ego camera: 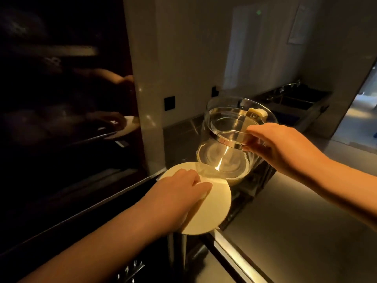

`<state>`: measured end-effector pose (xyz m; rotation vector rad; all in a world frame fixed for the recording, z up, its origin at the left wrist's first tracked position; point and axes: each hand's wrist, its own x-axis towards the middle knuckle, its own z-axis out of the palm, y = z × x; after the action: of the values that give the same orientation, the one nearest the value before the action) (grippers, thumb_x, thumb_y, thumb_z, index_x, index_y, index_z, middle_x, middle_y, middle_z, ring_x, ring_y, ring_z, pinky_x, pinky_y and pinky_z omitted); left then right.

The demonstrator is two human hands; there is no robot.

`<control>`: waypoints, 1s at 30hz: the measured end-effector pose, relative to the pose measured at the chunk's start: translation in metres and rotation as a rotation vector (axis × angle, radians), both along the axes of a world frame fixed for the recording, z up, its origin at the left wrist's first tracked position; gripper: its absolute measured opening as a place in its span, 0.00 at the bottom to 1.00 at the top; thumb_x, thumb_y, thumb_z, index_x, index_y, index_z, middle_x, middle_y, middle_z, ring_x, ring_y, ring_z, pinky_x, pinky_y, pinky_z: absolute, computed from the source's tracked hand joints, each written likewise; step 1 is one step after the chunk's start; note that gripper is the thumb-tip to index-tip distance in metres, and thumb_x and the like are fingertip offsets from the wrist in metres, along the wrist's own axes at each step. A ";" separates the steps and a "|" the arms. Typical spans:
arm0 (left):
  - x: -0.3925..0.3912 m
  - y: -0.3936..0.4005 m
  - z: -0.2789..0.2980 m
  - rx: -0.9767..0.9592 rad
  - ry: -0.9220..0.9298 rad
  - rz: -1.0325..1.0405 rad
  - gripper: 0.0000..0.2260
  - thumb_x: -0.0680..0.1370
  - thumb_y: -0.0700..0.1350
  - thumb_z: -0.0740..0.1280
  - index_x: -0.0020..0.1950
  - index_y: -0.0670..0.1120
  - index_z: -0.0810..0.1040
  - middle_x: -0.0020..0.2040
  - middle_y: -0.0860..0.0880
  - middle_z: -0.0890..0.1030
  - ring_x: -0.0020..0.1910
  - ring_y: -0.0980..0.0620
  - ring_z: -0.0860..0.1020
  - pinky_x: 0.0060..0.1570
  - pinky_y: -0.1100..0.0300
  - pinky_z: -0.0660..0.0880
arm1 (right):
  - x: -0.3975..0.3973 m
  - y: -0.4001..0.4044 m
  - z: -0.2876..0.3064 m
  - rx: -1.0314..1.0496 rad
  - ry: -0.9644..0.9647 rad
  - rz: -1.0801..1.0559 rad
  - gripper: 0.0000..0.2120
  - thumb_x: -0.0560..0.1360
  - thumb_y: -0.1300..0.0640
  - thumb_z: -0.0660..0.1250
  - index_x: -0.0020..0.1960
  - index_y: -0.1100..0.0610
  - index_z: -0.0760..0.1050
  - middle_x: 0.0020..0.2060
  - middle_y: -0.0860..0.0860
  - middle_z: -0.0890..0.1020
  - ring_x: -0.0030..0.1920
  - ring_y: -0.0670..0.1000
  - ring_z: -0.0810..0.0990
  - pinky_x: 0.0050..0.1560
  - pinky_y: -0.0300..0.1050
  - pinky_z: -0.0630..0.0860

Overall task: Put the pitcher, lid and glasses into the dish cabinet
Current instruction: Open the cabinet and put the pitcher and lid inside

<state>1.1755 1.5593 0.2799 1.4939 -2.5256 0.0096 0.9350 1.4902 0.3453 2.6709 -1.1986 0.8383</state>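
A clear glass pitcher [228,139] with a pale handle fitting at its far rim hangs above the steel counter, tilted toward me. My right hand [279,146] grips its near rim, fingers curled over the edge. Lower left, my left hand [179,195] holds a round cream-coloured lid [212,209] from above, fingers curled around it. The lid sits just below and in front of the pitcher's base. Both hands are reflected in the dark glass cabinet door [67,111] at the left. No glasses can be seen.
The steel counter [295,231] runs along the right. A sink with a tap [293,97] lies at the far end. A pale wall panel with a black socket [169,103] stands behind the pitcher. A doorway opens at the far right.
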 end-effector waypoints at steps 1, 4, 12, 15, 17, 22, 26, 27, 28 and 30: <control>-0.001 0.011 -0.002 -0.015 -0.016 -0.018 0.20 0.79 0.50 0.61 0.69 0.58 0.58 0.65 0.53 0.64 0.60 0.55 0.66 0.56 0.59 0.70 | 0.002 0.006 0.000 -0.002 0.000 0.032 0.11 0.73 0.56 0.60 0.47 0.59 0.79 0.38 0.54 0.81 0.39 0.56 0.79 0.38 0.48 0.73; 0.012 0.041 -0.014 -0.032 -0.088 0.038 0.32 0.75 0.53 0.67 0.72 0.59 0.53 0.69 0.54 0.60 0.66 0.53 0.62 0.59 0.58 0.69 | 0.015 0.022 -0.005 0.015 -0.013 0.127 0.09 0.75 0.56 0.61 0.48 0.57 0.78 0.41 0.52 0.81 0.41 0.55 0.79 0.41 0.53 0.77; 0.037 0.132 -0.031 -0.025 -0.125 0.325 0.33 0.73 0.51 0.68 0.73 0.59 0.54 0.71 0.55 0.60 0.67 0.54 0.60 0.59 0.60 0.65 | 0.064 0.050 -0.025 -0.071 0.025 0.355 0.09 0.72 0.60 0.69 0.51 0.62 0.78 0.40 0.60 0.81 0.39 0.62 0.81 0.37 0.53 0.78; 0.050 0.160 -0.041 -0.054 -0.115 0.431 0.29 0.75 0.50 0.66 0.73 0.58 0.56 0.70 0.54 0.61 0.66 0.54 0.61 0.56 0.60 0.66 | 0.082 0.068 -0.032 -0.101 0.068 0.398 0.08 0.69 0.61 0.70 0.48 0.60 0.77 0.36 0.60 0.79 0.32 0.60 0.79 0.29 0.53 0.78; 0.058 0.177 -0.050 -0.042 -0.125 0.499 0.28 0.76 0.49 0.65 0.72 0.58 0.56 0.69 0.54 0.62 0.65 0.54 0.62 0.54 0.60 0.67 | 0.094 0.077 -0.035 -0.037 0.066 0.423 0.10 0.70 0.55 0.64 0.49 0.56 0.78 0.38 0.57 0.79 0.35 0.58 0.79 0.31 0.54 0.78; 0.074 0.208 -0.070 0.022 -0.159 0.611 0.27 0.75 0.45 0.66 0.72 0.57 0.60 0.66 0.53 0.66 0.63 0.52 0.65 0.49 0.59 0.69 | 0.117 0.090 -0.055 0.054 0.167 0.470 0.11 0.72 0.46 0.59 0.51 0.46 0.75 0.42 0.48 0.76 0.41 0.50 0.76 0.37 0.47 0.76; 0.083 0.223 -0.090 0.123 -0.182 0.668 0.33 0.72 0.44 0.70 0.73 0.55 0.58 0.67 0.53 0.63 0.65 0.51 0.62 0.54 0.57 0.69 | 0.130 0.105 -0.072 0.111 0.198 0.508 0.10 0.72 0.46 0.59 0.48 0.46 0.76 0.40 0.43 0.75 0.41 0.47 0.74 0.36 0.47 0.75; 0.086 0.226 -0.094 0.133 -0.179 0.681 0.32 0.73 0.43 0.69 0.73 0.55 0.58 0.67 0.53 0.63 0.65 0.52 0.62 0.54 0.57 0.68 | 0.133 0.108 -0.077 0.113 0.211 0.519 0.08 0.73 0.47 0.61 0.49 0.47 0.76 0.40 0.42 0.74 0.42 0.47 0.74 0.37 0.47 0.75; 0.089 0.228 -0.098 0.141 -0.175 0.694 0.31 0.75 0.43 0.67 0.73 0.55 0.58 0.68 0.53 0.63 0.65 0.52 0.62 0.55 0.57 0.68 | 0.137 0.110 -0.081 0.116 0.227 0.524 0.06 0.74 0.49 0.63 0.49 0.47 0.77 0.40 0.41 0.74 0.43 0.47 0.74 0.38 0.46 0.75; 0.096 0.231 -0.105 0.180 -0.164 0.722 0.30 0.75 0.41 0.65 0.73 0.55 0.57 0.68 0.52 0.62 0.66 0.51 0.61 0.56 0.57 0.67 | 0.142 0.113 -0.090 0.140 0.254 0.532 0.06 0.74 0.50 0.64 0.51 0.46 0.76 0.42 0.40 0.74 0.44 0.46 0.73 0.39 0.43 0.73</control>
<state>1.2714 1.7899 0.1748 2.4811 -1.9858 0.0158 1.0775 1.6029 0.2552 3.1440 -0.5109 0.4457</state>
